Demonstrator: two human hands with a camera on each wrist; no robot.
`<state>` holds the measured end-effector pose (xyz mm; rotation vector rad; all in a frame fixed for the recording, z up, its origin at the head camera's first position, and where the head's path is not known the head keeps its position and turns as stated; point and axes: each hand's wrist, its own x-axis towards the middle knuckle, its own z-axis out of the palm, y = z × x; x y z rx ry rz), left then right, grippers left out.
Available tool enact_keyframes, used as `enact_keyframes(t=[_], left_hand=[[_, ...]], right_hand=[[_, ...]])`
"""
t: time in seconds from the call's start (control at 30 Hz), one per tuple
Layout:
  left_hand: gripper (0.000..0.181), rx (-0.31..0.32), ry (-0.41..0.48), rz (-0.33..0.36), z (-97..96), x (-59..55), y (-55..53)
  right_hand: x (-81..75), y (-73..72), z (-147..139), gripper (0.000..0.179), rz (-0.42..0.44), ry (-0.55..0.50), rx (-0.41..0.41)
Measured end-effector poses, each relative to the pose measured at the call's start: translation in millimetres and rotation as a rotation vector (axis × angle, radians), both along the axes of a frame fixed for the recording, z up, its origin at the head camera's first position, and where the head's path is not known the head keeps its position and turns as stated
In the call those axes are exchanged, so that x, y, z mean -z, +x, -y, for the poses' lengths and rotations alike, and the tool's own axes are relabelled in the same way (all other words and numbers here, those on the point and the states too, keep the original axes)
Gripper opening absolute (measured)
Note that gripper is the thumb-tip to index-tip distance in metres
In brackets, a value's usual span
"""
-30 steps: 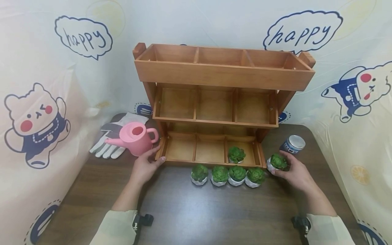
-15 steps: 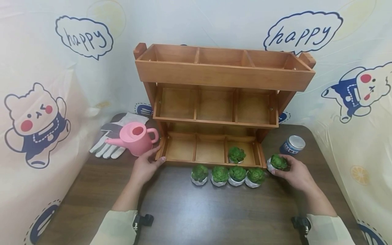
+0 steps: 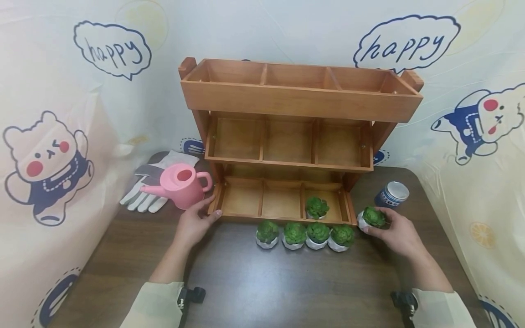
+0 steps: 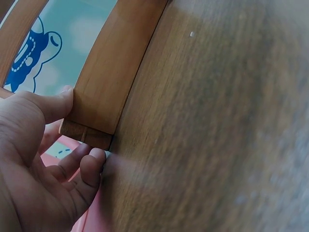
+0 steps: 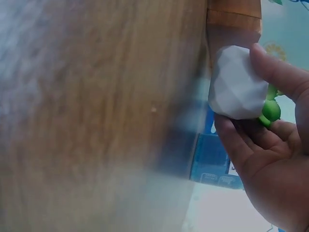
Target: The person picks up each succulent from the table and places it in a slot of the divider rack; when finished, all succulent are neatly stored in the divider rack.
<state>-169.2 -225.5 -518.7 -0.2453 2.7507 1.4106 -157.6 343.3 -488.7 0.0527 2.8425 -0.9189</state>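
- At far left, shows a backdrop (image 3: 49,177) printed with a cartoon bear.
- Next, shows white-and-grey gloves (image 3: 145,181) lying on the dark wood-grain worktop (image 3: 262,291), partly hidden behind a pink watering can (image 3: 182,193) with spout pointing left.
- With the left hand (image 3: 196,225), grips the lower left front corner of a wooden three-tier planter (image 3: 299,101), thumb against the front board, fingers bent around the end, just beside the watering can.
- In the middle, shows three compartments per tier in the planter.
- In front of the bottom tier, lines up four succulents in white pots (image 3: 294,233) on the worktop, with a small gap after the first and the other three close together.
- In the bottom tier's right compartment, holds one potted succulent (image 3: 317,207).
- Just beyond the planter's right end, pinches a faceted white pot with a green succulent (image 3: 372,217) between thumb and curled fingers of the right hand (image 3: 402,233); cannot tell whether touching the worktop.
- Just behind that pot, shows a blue-and-white tin (image 3: 392,195) with a silvery lid.
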Motion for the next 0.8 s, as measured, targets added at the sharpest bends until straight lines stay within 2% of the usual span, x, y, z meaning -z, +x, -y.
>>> enact_keyframes(t=[0.17, 0.6, 0.8], left_hand=[[0.066, -0.004, -0.004, 0.01, -0.9, -0.1, 0.0], [0.065, -0.005, -0.004, 0.007, -1.2, -2.1, 0.7], [0.066, -0.004, -0.01, 0.001, 0.4, -1.6, 0.9]], right_hand=[[-6.5, 1.5, 4.2, 0.09, -0.018, 0.006, 0.015], [-22.7, 7.0, 12.9, 0.081, -0.152, 0.007, 0.025], [-29.7, 5.8, 20.0, 0.082, -0.167, 0.0, 0.026]])
